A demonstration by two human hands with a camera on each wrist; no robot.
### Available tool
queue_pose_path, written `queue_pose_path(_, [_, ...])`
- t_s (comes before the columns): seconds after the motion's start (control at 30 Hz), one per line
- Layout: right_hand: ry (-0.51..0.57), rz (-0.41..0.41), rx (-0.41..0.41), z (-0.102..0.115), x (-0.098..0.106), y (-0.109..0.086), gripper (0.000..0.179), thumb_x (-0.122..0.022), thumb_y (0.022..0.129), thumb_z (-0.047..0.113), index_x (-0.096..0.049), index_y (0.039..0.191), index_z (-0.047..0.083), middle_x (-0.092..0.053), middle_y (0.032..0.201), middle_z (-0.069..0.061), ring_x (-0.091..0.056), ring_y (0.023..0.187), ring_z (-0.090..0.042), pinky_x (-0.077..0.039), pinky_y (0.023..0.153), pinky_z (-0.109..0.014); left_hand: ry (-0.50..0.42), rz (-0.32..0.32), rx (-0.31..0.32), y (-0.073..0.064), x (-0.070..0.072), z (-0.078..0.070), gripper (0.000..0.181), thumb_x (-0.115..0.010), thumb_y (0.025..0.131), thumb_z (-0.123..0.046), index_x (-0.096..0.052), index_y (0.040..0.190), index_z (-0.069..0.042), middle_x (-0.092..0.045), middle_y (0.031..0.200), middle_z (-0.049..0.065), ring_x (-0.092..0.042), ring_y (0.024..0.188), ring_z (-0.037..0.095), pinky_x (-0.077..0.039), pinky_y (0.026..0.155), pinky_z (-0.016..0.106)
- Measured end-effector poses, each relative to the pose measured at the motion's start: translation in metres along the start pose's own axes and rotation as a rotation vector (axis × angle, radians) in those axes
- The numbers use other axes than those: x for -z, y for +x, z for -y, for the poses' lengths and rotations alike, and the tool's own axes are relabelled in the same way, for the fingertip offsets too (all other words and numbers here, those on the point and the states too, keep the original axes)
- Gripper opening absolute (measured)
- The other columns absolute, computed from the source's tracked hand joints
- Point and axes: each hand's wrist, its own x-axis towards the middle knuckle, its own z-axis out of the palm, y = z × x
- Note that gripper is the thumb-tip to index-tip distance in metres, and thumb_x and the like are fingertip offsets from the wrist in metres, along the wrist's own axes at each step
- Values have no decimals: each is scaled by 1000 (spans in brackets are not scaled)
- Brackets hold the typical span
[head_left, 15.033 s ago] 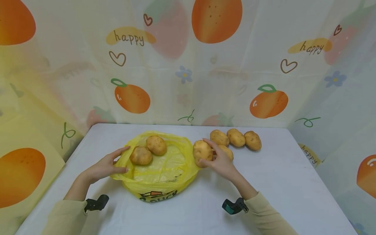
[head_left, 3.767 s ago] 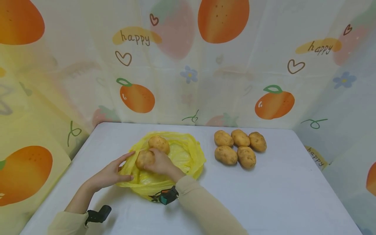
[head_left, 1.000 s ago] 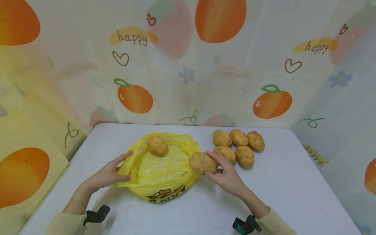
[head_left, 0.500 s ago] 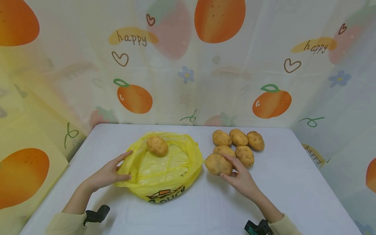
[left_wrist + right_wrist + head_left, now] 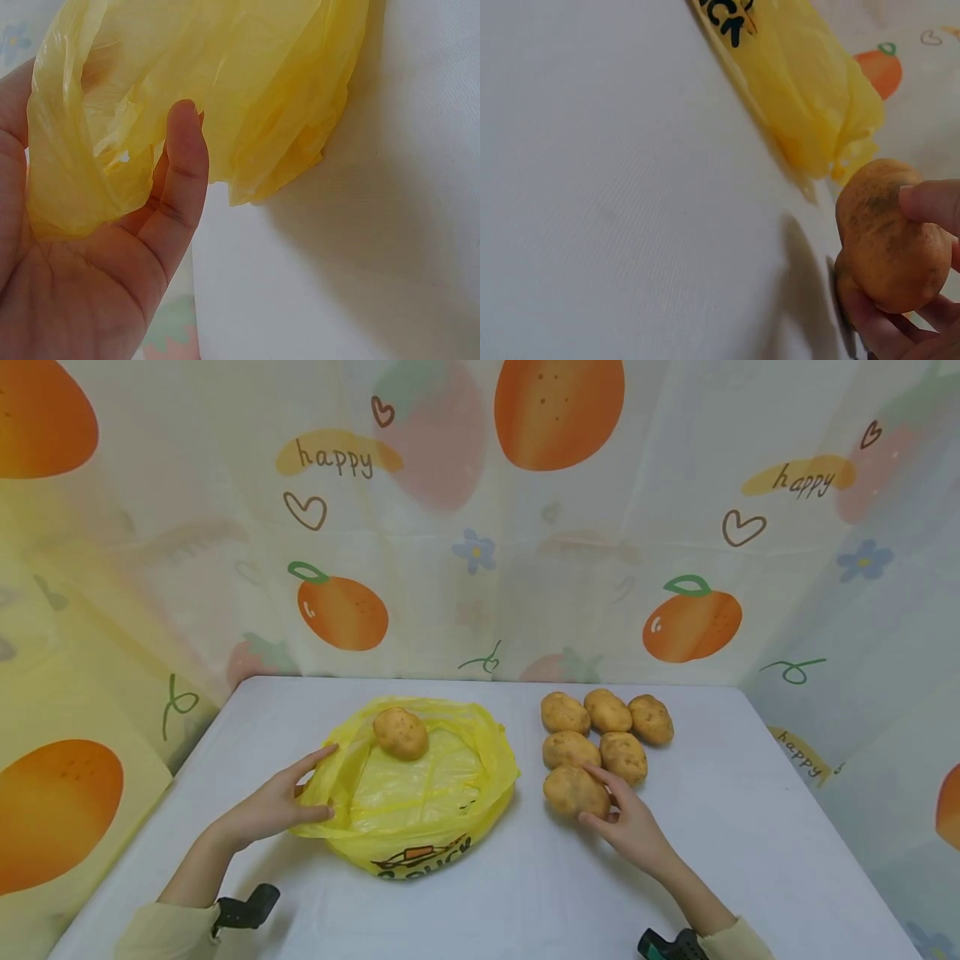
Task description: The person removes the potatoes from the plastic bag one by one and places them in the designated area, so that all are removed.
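A yellow plastic bag point(image 5: 420, 793) stands with its mouth spread wide, one potato point(image 5: 401, 733) lying inside toward the back. At the bag's left rim, my left hand point(image 5: 270, 806) holds the plastic; in the left wrist view the yellow film point(image 5: 90, 172) hangs between thumb and fingers. My right hand point(image 5: 630, 827) grips a potato point(image 5: 576, 792) between thumb and fingers, just in front of the other potatoes. Up close in the right wrist view, this potato point(image 5: 892, 240) has a dark smudge. Whether it touches the table I cannot tell.
Several potatoes point(image 5: 568, 749) sit grouped in two rows right of the bag, near the back of the white-covered table point(image 5: 720, 843). A fruit-printed curtain point(image 5: 480, 610) closes off the back and sides. Each wrist bears a small black camera point(image 5: 247, 907).
Earlier the right hand reached into the bag and gripped one of two potatoes there. It has carried that potato right, to the front of the group. The left hand has stayed at the rim.
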Motion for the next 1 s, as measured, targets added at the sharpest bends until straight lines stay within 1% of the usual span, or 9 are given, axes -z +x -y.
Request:
queue_pose_path(0.1, [-16,5,-32,-14,-1,2,66,-70,82,16,-37,139,15,-37,141,-13,-51,107,-30,-46,72,-23,0,-1,1,0,0,0,89,-72,79,-17,-15,148,-17,-5,152,18,-29,128,48,-47,77,27])
queue_pose_path(0.23, [-26,7,-62,-23,-1,2,66,-72,80,19,-38,136,15,-40,139,-13,-53,105,-30,-46,73,-23,2,-2,0,0,0,0,89,-72,79,-17,-16,148,-17,-5,152,18,-30,128,48,-47,76,28])
queue_pose_path(0.4, [-61,-1,-91,-26,-1,2,64,-72,79,18,-40,134,13,-44,134,-16,-54,104,-30,-47,76,-28,9,0,-3,0,0,0,89,-72,80,-19,-16,148,-17,-5,153,18,-28,129,49,-47,78,28])
queue_pose_path(0.53, [-74,-5,-101,-26,-2,2,63,-72,80,18,-40,134,11,-42,136,-18,-54,106,-33,-48,79,-34,12,4,-2,0,1,1,89,-72,80,-19,-15,148,-17,-4,153,18,-26,129,49,-47,79,28])
queue_pose_path(0.63, [-73,-8,-116,-26,-2,3,63,-71,81,19,-40,134,12,-41,138,-18,-53,108,-34,-47,81,-36,11,7,-2,1,1,1,89,-72,80,-19,-15,148,-18,-4,153,17,-28,129,49,-47,79,29])
queue_pose_path(0.77, [-77,-9,-117,-29,-2,3,63,-71,81,19,-40,135,12,-39,140,-18,-53,108,-34,-47,81,-36,19,8,-1,1,1,1,89,-72,80,-20,-15,148,-18,-5,153,17,-29,128,48,-46,80,30])
queue_pose_path(1.0, [-93,-8,-123,-34,0,2,64,-70,82,18,-38,137,12,-42,137,-17,-54,107,-31,-48,80,-32,20,7,6,2,1,1,88,-72,80,-21,-16,148,-18,-6,153,17,-29,128,48,-46,81,30])
